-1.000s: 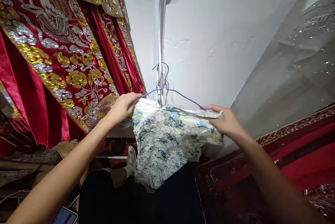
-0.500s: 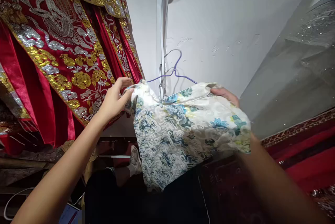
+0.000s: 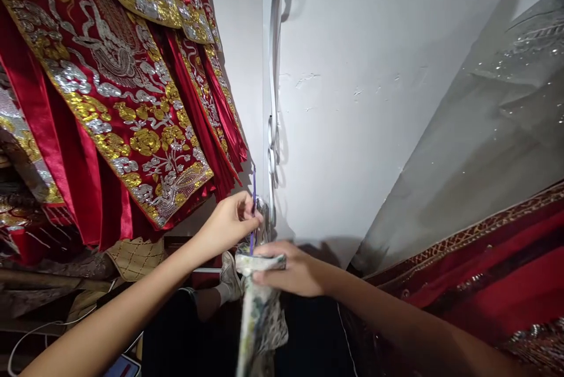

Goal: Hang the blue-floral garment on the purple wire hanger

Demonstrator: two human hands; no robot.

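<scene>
The left hand point(image 3: 229, 225) pinches the purple hanger point(image 3: 253, 206) at its neck, steadying it upright. The right hand point(image 3: 293, 268) is clamped on the top of the floral garment point(image 3: 259, 312), which hangs edge-on just below. Red embroidered robes point(image 3: 123, 118) crowd in on the left, a white wall point(image 3: 352, 101) stands behind, and a foot point(image 3: 229, 277) is beneath.

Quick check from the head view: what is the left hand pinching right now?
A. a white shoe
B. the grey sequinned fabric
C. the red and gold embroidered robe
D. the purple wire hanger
D: the left hand pinches the purple wire hanger, seen edge-on, while the right hand grips the top of the floral garment hanging below it.
</scene>
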